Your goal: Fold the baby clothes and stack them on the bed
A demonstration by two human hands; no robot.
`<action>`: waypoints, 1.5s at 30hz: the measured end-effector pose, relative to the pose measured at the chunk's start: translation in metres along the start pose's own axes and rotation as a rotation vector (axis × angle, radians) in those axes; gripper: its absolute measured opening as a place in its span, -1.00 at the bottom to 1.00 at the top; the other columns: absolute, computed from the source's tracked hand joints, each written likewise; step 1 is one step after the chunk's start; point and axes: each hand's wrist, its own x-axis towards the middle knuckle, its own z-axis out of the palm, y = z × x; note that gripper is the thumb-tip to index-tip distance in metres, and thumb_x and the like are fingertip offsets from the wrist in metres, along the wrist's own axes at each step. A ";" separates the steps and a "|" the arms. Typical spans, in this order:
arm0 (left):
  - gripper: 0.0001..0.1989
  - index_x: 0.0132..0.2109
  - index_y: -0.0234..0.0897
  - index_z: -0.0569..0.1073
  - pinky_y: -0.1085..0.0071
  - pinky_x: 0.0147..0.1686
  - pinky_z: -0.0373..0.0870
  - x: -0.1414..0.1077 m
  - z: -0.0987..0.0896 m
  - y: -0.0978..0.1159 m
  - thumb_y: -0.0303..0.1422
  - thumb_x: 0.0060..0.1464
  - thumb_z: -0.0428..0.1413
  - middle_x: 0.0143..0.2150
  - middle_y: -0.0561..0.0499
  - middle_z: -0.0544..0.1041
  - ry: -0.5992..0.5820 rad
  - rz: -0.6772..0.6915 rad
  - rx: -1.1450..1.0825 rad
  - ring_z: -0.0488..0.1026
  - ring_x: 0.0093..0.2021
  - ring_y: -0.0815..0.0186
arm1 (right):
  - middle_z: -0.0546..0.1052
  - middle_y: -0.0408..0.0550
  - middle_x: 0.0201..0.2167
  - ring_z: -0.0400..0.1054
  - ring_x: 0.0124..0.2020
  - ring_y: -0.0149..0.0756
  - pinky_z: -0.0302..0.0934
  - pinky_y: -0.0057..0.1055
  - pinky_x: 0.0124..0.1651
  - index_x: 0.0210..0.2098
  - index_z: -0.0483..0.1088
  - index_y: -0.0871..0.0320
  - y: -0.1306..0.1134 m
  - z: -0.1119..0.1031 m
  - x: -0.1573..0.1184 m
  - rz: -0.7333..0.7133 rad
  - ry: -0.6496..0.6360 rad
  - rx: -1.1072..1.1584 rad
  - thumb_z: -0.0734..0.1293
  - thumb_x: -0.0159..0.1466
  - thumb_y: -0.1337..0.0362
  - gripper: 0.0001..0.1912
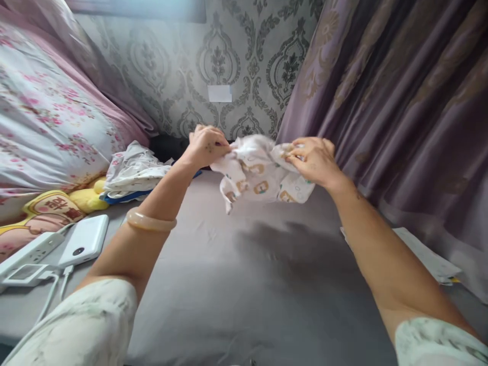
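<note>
Hanging between two hands in the head view, a small white printed garment (263,178) is held above the grey sheet (244,290), toward its far edge. One side is pinched between the thumb and fingers of the left hand (208,145), the other by the right hand (314,157); both grips are closed on cloth, though how much fabric is gathered in each cannot be told. The upper part is blurred and bunched, and a loose end dangles at the lower left. For a clean spread, the pinches are probably best placed at matching corners, with light, even tension, so that creases are drawn out without stretching. The clothes pile (131,170) toward the sheet's far left corner and the power bank (86,239) toward its left edge should be avoided.
</note>
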 end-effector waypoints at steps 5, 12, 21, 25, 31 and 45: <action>-0.75 -0.35 -0.25 0.57 0.18 0.07 0.24 0.001 0.018 0.002 -0.17 0.13 0.16 -0.12 -0.02 0.54 -0.092 -0.079 -0.055 0.38 -0.01 0.20 | 0.45 0.03 -0.05 0.21 0.05 0.00 0.03 0.06 0.09 -0.25 0.56 0.05 0.006 -0.003 0.001 0.110 0.040 -0.091 0.16 0.38 0.11 -0.65; -0.74 -0.32 -0.30 0.58 0.38 -0.17 0.34 0.014 0.029 -0.004 -0.18 0.07 0.16 -0.35 -0.02 0.56 -0.111 -0.201 -0.172 0.45 -0.23 0.28 | 0.46 0.04 -0.10 0.26 -0.02 -0.06 0.08 -0.06 0.06 -0.22 0.57 0.07 0.010 0.004 -0.001 0.172 0.007 -0.080 0.20 0.36 0.10 -0.67; -0.79 -0.35 -0.29 0.50 0.45 -0.36 0.27 0.002 0.047 -0.005 -0.22 0.06 0.12 -0.45 0.05 0.47 -0.126 -0.365 -0.277 0.37 -0.39 0.34 | 0.52 -0.02 -0.41 0.37 -0.34 -0.18 0.17 -0.30 -0.24 -0.28 0.49 0.13 0.016 0.018 0.001 0.337 -0.101 0.134 0.23 0.32 0.14 -0.75; -0.83 -0.32 -0.26 0.45 0.47 -0.40 0.22 0.000 0.052 0.002 -0.27 0.13 0.05 -0.49 0.09 0.39 -0.088 -0.404 -0.286 0.32 -0.43 0.37 | 0.50 0.01 -0.43 0.37 -0.31 -0.16 0.19 -0.28 -0.21 -0.37 0.41 0.12 0.011 0.018 -0.003 0.333 -0.033 0.196 0.21 0.32 0.02 -0.67; -0.83 -0.21 -0.25 0.43 0.46 -0.37 0.23 -0.021 0.042 0.017 -0.32 0.22 -0.03 -0.49 0.10 0.36 0.075 -0.403 -0.221 0.30 -0.45 0.38 | 0.53 0.04 -0.29 0.37 -0.28 -0.19 0.23 -0.27 -0.16 -0.28 0.42 0.12 -0.003 0.006 -0.018 0.271 0.027 0.335 0.20 0.32 -0.05 -0.63; -0.73 -0.24 -0.19 0.59 0.44 -0.38 0.35 -0.019 -0.076 0.023 -0.13 0.10 0.11 -0.36 0.03 0.53 -0.322 -0.079 -0.223 0.41 -0.37 0.32 | 0.58 -0.06 -0.43 0.40 -0.49 -0.25 0.24 -0.37 -0.53 -0.31 0.56 0.04 -0.016 -0.103 -0.031 0.567 -0.614 0.885 0.46 0.03 -0.17 -0.56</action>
